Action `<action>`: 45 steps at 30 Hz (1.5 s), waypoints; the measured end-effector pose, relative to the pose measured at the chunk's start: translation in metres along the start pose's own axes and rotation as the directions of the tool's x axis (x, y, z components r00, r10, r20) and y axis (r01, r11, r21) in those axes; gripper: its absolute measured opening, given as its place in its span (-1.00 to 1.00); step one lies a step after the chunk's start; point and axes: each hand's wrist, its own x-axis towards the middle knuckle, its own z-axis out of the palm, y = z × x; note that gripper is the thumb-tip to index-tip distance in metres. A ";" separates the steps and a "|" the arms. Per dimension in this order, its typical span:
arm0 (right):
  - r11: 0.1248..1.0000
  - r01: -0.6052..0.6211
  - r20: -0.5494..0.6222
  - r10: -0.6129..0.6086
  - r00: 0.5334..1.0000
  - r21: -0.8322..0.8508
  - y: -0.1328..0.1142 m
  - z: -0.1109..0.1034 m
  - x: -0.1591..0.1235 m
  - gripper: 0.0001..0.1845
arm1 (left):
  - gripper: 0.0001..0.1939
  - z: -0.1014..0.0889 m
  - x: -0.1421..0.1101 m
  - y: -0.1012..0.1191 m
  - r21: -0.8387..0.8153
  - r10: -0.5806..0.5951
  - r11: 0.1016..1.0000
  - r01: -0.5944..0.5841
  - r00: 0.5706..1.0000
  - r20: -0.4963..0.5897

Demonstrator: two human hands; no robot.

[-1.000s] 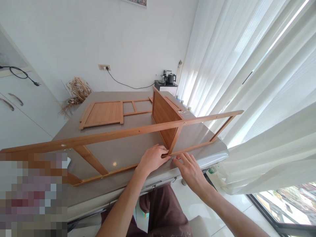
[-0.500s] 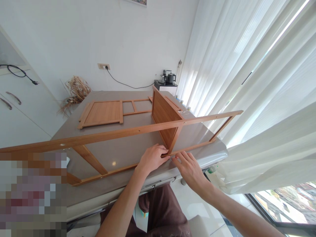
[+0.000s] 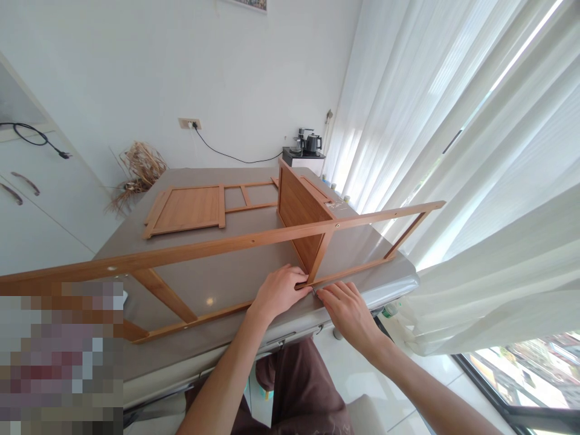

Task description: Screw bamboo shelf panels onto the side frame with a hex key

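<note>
A long wooden ladder-like frame (image 3: 235,243) stands on its edge across the near side of the table. Joined to it is an upright wooden panel (image 3: 301,211) reaching toward the back. My left hand (image 3: 281,291) is closed around the lower rail where a crossbar (image 3: 321,257) meets it. Just to its right, my right hand (image 3: 347,305) pinches a thin metal piece (image 3: 314,291) against that joint. It looks like an Allen key, though most of it is hidden by the fingers.
On the grey table (image 3: 254,266) lie a framed wooden panel (image 3: 185,208) at left and more wooden parts behind the upright panel. A kettle (image 3: 312,143) stands on a small cabinet at the back. White curtains (image 3: 408,109) hang at right. A blurred patch covers the lower left.
My right fingers have shifted slightly at the metal piece. The left hand keeps its grip, and the wooden frame stays in place apart from a slight shift of the view.
</note>
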 end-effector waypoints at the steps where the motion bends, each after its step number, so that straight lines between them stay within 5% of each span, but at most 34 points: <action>1: 1.000 -0.005 -0.003 0.005 1.000 0.005 0.000 0.000 -0.001 -0.85 | -0.80 0.000 0.000 0.000 -0.001 0.000 1.000 0.000 1.000 0.000; 17: 0.999 0.023 -0.022 -0.022 1.000 0.022 0.002 0.000 -0.007 -0.84 | -0.81 0.001 0.000 -0.001 -0.005 -0.008 1.000 0.008 1.000 -0.003; 25: 0.997 0.064 -0.066 -0.067 0.996 -0.041 -0.001 -0.009 -0.003 -0.64 | -0.80 0.000 0.000 0.000 0.000 0.002 1.000 -0.002 1.000 -0.006; 45: 0.980 0.137 0.006 -0.138 0.990 -0.145 -0.004 -0.019 0.004 -0.70 | -0.79 -0.001 0.000 0.000 0.012 0.003 1.000 -0.003 1.000 0.001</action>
